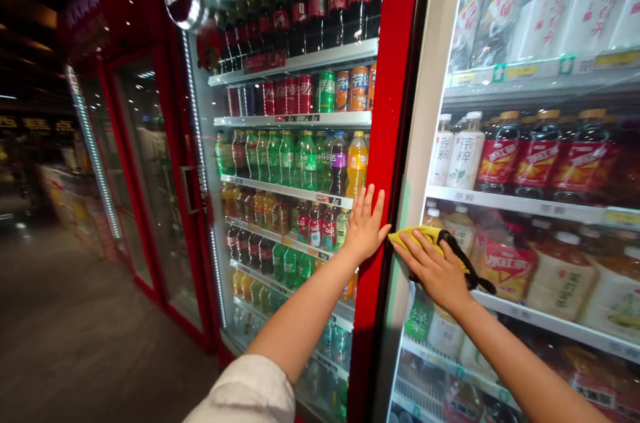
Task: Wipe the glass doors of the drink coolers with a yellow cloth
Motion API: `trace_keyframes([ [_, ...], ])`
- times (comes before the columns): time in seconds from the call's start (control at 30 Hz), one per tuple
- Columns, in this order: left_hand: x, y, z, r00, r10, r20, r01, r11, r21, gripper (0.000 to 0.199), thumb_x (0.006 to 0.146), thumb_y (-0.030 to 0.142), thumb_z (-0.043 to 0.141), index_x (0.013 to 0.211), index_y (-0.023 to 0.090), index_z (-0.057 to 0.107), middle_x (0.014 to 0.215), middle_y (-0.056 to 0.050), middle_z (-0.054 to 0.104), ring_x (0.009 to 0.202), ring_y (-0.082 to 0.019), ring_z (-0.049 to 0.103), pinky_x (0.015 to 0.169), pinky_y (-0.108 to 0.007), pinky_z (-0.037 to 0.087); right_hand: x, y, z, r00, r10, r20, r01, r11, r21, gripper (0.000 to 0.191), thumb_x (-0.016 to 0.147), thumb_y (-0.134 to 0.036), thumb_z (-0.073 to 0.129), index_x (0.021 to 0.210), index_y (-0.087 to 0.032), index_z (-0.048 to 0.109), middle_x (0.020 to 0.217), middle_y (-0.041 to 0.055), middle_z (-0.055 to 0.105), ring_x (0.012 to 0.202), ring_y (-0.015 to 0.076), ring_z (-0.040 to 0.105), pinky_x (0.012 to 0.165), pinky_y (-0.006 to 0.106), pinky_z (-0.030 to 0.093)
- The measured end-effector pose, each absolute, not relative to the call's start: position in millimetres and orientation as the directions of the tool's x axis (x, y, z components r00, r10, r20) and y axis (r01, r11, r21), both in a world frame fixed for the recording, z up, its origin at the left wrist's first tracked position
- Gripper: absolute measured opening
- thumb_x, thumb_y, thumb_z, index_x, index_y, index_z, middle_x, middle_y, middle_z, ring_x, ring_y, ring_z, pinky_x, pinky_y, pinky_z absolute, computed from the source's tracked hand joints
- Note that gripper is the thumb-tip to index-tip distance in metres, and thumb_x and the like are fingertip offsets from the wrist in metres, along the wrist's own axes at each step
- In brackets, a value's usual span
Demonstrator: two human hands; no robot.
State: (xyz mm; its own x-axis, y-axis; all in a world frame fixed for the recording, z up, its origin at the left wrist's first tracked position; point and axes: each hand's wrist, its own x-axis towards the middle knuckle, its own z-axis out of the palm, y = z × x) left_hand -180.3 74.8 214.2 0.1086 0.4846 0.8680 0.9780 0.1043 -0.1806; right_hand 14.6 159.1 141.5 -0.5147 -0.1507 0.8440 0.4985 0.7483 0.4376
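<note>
The left hand [365, 226] lies flat, fingers spread, on the red door frame [387, 143], holding nothing. The right hand [436, 271] presses a yellow cloth [423, 234] against the glass door [525, 223], its grip flat on the cloth. Behind the glass, shelves hold tea bottles [537, 156]; the left cooler [295, 163] holds cans and soda bottles.

Cooler interiors [300, 143] brightly lit — surroundings at 9 o'clock dark, blurred. Glare at 1 o'clock; wide-angle bending at edges.
</note>
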Motion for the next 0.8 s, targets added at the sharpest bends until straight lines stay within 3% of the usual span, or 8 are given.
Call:
trace_keyframes([
  [0.1,-190,72,219,0.161,0.492,0.855,0.975,0.056,-0.216,0.084,0.098,0.036,0.057,0.165,0.018,0.012,0.172,-0.018,0.016,0.160,-0.033,0.008,0.126,-0.055,0.028,21,164,169,-0.536,-0.127,0.834,0.542,0.706,0.456,0.062,0.104,-0.016,0.041,0.161,-0.039,0.031,0.156,-0.0029,0.053,0.145,0.0190,0.046,0.124,0.042,0.015],
  [0.27,-209,66,227,0.261,0.496,0.828,0.956,-0.013,-0.293,0.075,0.099,0.027,0.052,0.165,0.019,0.016,0.172,-0.016,0.021,0.160,-0.030,0.011,0.129,-0.054,0.021,-3,158,234,-0.344,0.031,0.938,0.714,0.658,0.240,0.058,0.100,-0.017,0.050,0.154,-0.036,0.046,0.162,0.0010,0.045,0.151,0.0259,0.036,0.122,0.050,0.015],
  [0.37,-220,59,226,0.305,0.497,0.812,0.943,-0.041,-0.330,0.074,0.098,0.025,0.051,0.164,0.018,0.018,0.171,-0.016,0.022,0.160,-0.029,0.012,0.129,-0.054,0.021,-18,151,231,-0.309,0.047,0.950,0.739,0.641,0.209,0.060,0.098,-0.019,0.052,0.155,-0.034,0.045,0.162,0.0042,0.045,0.152,0.0279,0.035,0.120,0.052,0.017],
  [0.57,-240,48,227,0.392,0.508,0.767,0.909,-0.088,-0.407,0.072,0.096,0.020,0.052,0.162,0.018,0.025,0.171,-0.014,0.025,0.160,-0.030,0.014,0.129,-0.053,0.022,-9,152,212,-0.488,0.013,0.873,0.689,0.620,0.376,0.062,0.100,-0.016,0.047,0.156,-0.042,0.042,0.159,-0.0016,0.049,0.149,0.0217,0.041,0.118,0.045,0.024],
  [0.8,-245,54,243,0.448,0.444,0.776,0.887,-0.112,-0.448,0.071,0.096,0.021,0.051,0.163,0.017,0.026,0.170,-0.013,0.028,0.160,-0.029,0.017,0.128,-0.052,0.025,-38,146,314,-0.230,0.096,0.969,0.822,0.552,0.140,0.069,0.095,-0.016,0.048,0.160,-0.038,0.035,0.166,0.0032,0.037,0.154,0.0303,0.031,0.117,0.057,0.027],
])
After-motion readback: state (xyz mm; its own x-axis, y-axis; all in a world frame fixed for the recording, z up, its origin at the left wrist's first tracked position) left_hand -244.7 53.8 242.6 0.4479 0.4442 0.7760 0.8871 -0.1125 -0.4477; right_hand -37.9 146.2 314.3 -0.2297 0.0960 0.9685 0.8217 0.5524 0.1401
